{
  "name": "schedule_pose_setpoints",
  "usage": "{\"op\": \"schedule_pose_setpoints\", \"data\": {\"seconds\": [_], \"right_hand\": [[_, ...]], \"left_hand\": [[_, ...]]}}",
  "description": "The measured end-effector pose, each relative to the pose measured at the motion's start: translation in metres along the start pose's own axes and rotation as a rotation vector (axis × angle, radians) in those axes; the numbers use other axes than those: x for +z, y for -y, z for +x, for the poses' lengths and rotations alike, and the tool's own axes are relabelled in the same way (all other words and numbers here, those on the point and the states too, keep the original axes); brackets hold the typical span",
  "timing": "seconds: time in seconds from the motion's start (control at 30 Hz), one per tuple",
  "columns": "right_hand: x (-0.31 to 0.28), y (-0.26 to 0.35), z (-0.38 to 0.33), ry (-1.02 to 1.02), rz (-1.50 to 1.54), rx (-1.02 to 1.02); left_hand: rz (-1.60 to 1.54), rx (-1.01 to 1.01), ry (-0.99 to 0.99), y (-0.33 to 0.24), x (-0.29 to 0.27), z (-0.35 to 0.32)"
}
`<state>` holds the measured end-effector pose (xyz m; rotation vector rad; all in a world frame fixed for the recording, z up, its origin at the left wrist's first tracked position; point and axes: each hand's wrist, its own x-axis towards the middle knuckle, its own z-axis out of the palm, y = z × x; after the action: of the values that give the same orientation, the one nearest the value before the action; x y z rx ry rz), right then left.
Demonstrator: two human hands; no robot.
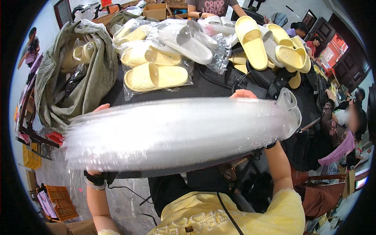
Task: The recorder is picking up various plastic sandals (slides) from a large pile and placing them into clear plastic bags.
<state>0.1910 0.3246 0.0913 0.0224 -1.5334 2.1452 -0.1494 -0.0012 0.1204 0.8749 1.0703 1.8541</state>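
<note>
A long, shiny sheet of clear plastic (172, 133), perhaps a bag or a stack of bags, stretches across in front of me, smeared by motion. My left hand (102, 107) grips its left end; only fingertips show above the edge, and the rest is behind the plastic. Near the right end, the fingers of my right hand (243, 94) curl over the upper edge, with the palm hidden. Just past that end are pale translucent slippers (291, 111). Behind the plastic, a yellow slide sandal (168, 76) lies in a clear bag on the black table (156, 97).
Bagged yellow and grey slides (184, 43) pile up at the back, with loose yellow slides (250, 43) and black ones (217, 76) to their right. A green woven sack (98, 78) stands at left. A person (211, 8) is across the table; others sit at right.
</note>
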Motion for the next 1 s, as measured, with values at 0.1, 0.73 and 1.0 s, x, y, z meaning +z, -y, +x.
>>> {"op": "schedule_pose_setpoints", "data": {"seconds": [0.1,0.73,1.0], "right_hand": [[0.006,0.014,-0.004,-0.101,-0.139,-0.047],[-0.043,0.007,-0.021,0.009,-0.801,-0.168],[0.02,-0.024,-0.02,-0.35,-0.459,0.677]], "left_hand": [[-0.045,0.23,0.368,0.048,-0.09,-0.11],[0.358,0.366,-0.178,0.042,-0.097,-0.073],[0.972,-0.51,0.029,0.052,-0.054,-0.058]]}}
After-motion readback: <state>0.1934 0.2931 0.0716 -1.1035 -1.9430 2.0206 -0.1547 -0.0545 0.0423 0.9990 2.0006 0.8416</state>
